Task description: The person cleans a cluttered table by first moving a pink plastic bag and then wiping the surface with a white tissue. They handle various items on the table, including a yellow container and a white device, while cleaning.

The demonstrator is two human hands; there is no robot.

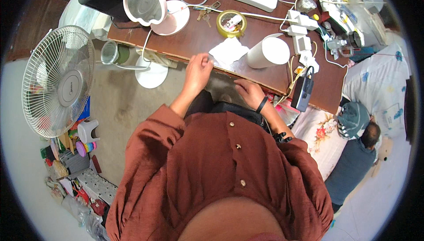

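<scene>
My left hand (198,69) is near the front edge of a brown wooden table (195,40), beside a crumpled white tissue (229,51), its fingers loosely curled and holding nothing that I can see. Just off the same edge is my right hand (250,92), fingers bent, with a black band on the wrist; nothing shows in it. A white paper roll (270,52) stands upright right of the tissue. Behind the tissue lies a roll of yellowish adhesive tape (218,25) with small items inside its ring. Keys (207,11) lie to its left, near a round mirror on a stand (145,4).
A white fan (58,82) stands at the left. Power strips with plugs and cables (299,37) run along the table's right part. A black power adapter (302,90) hangs over the edge. A person (352,164) is on the bed at the right.
</scene>
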